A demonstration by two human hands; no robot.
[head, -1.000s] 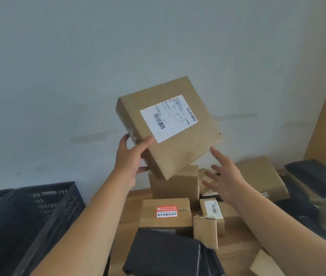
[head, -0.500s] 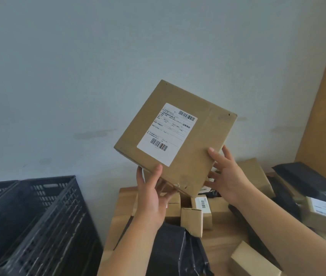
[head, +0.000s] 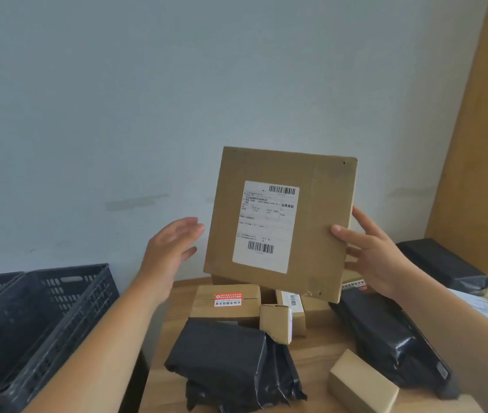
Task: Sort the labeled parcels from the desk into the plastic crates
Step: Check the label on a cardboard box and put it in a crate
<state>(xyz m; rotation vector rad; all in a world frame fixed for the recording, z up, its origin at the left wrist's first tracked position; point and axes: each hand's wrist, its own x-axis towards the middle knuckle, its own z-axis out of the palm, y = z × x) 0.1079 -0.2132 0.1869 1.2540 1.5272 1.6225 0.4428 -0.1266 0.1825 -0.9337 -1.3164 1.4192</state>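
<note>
A: A flat cardboard parcel (head: 280, 225) hangs upright above the desk (head: 174, 296), its white shipping label (head: 266, 226) facing the camera. What carries it?

B: The right hand (head: 369, 251) alone: thumb on the front face, fingers behind the right edge. The left hand (head: 171, 248) hovers just beside the left edge, fingers straight and holding nothing, apparently not touching.

A: The risk?

B: A one-sided pinch on a broad panel. It looks liable to swing or slip, dropping onto the small boxes directly beneath.

A: And where must it go?

B: Probably the black plastic crates (head: 37, 317), low at the left beside the desk. Which crate the label calls for cannot be read.

A: Anything in the way?

B: The path left seems open, though the left arm crosses it. Below lie a box with a red sticker (head: 225, 301), a small carton (head: 275, 323), black poly mailers (head: 222, 359) and a further mailer pile (head: 385, 335), all crowding the desk, plus another small box (head: 362, 383) near the front edge.
</note>
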